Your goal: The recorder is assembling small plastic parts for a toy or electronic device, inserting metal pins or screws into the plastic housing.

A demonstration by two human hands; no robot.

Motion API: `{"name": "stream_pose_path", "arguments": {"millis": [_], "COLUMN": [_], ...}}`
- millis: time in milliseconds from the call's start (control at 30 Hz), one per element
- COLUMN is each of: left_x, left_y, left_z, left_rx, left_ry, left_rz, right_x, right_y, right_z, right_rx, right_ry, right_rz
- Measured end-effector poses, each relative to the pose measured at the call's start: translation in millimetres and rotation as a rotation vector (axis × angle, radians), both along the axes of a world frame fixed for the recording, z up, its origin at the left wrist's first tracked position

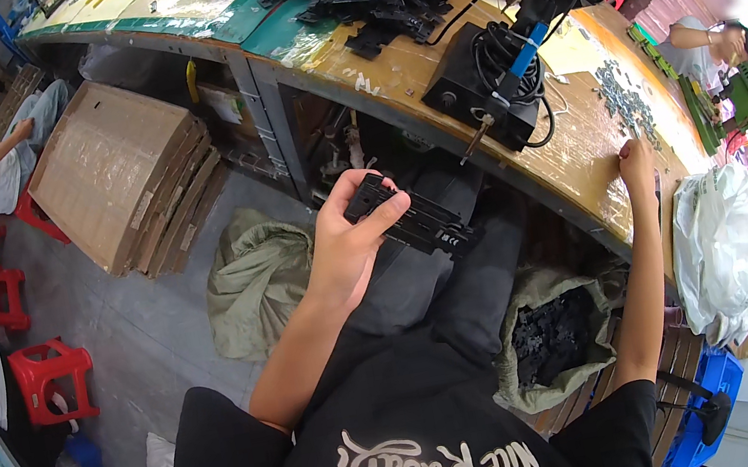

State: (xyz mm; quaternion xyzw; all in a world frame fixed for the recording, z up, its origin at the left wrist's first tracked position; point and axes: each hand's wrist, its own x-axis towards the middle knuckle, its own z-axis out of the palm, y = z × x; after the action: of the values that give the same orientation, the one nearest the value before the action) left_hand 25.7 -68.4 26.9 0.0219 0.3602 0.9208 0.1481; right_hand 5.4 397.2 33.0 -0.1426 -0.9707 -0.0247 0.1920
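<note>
My left hand grips a flat black plastic part and holds it above my lap, below the front edge of the workbench. My right hand rests on the bench top at the right, its fingertips touching a scatter of small grey metal pieces. A black electric tool on a stand, with coiled cables, sits on the bench between my two hands.
A pile of black plastic parts lies further along the bench. A sack of black parts stands by my right knee. Stacked cardboard, a green sack, red stools, a white bag. Other people sit at left and right.
</note>
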Motion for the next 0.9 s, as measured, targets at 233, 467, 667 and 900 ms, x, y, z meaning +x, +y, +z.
{"name": "stream_pose_path", "arguments": {"millis": [233,467,667,900], "left_x": [11.8,19.0,17.1,1.9], "left_y": [4.3,14.8,48.0,70.3], "left_z": [2.2,9.1,18.6,18.0], "left_rx": [0.031,0.100,0.096,0.114], "left_ry": [-0.047,-0.058,-0.036,-0.028], "left_rz": [-0.028,0.086,0.046,0.057], "right_x": [7.4,51.3,80.1,69.5], "right_y": [-21.9,-157.3,-251.6,-246.8], "right_z": [-2.9,32.2,27.0,15.3], "right_rx": [0.061,-0.937,-1.680,-1.534], "right_ry": [0.013,0.494,0.681,0.735], "right_rz": [-0.047,0.235,0.523,0.481]}}
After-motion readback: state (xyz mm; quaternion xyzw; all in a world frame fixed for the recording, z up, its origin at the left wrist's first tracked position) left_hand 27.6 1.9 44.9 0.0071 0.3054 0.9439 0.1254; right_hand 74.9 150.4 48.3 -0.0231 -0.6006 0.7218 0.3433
